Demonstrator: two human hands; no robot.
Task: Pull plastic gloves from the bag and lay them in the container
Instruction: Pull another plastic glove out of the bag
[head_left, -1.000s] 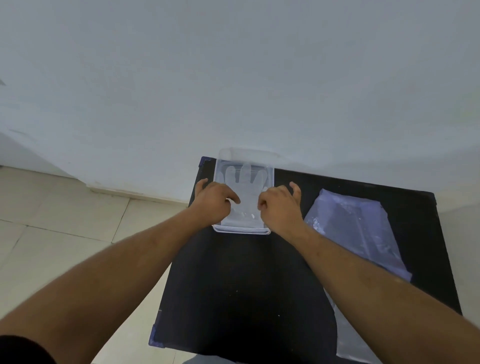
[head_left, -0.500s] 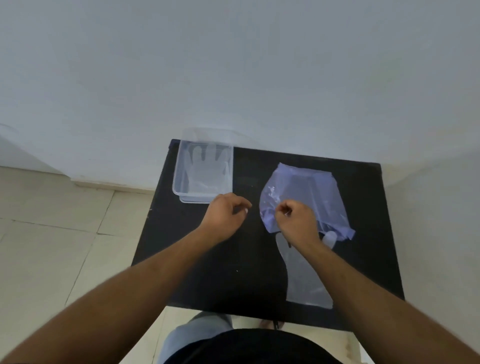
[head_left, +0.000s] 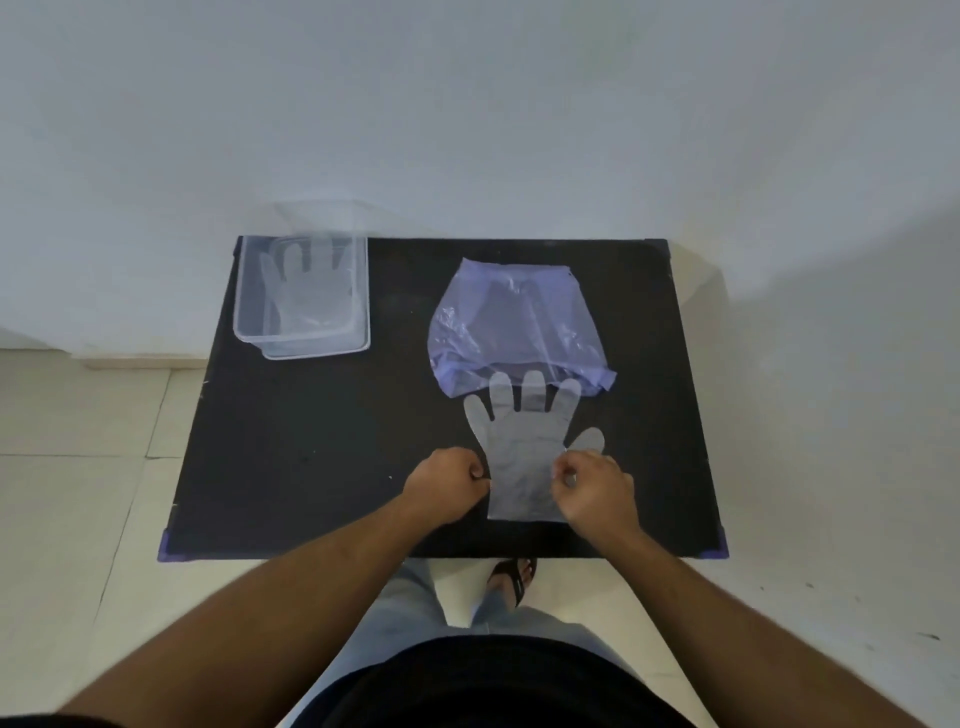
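Observation:
A clear plastic glove (head_left: 522, 447) lies flat on the black table (head_left: 322, 441), fingers pointing away from me, fingertips overlapping the mouth of a bluish plastic bag (head_left: 514, 327). My left hand (head_left: 449, 486) pinches the glove's left cuff edge. My right hand (head_left: 595, 486) pinches its right cuff edge. A clear rectangular container (head_left: 244, 312) stands at the table's far left corner with another clear glove (head_left: 306, 296) lying inside it.
The table stands against a white wall (head_left: 467, 104). Tiled floor (head_left: 78, 441) lies to the left and right. My legs and a sandalled foot (head_left: 511, 577) show below the table's near edge.
Both hands left the container, moved to the bag, and drew a glove out toward me. The glove now lies spread flat, held at both cuff edges. The camera view tilted downward.

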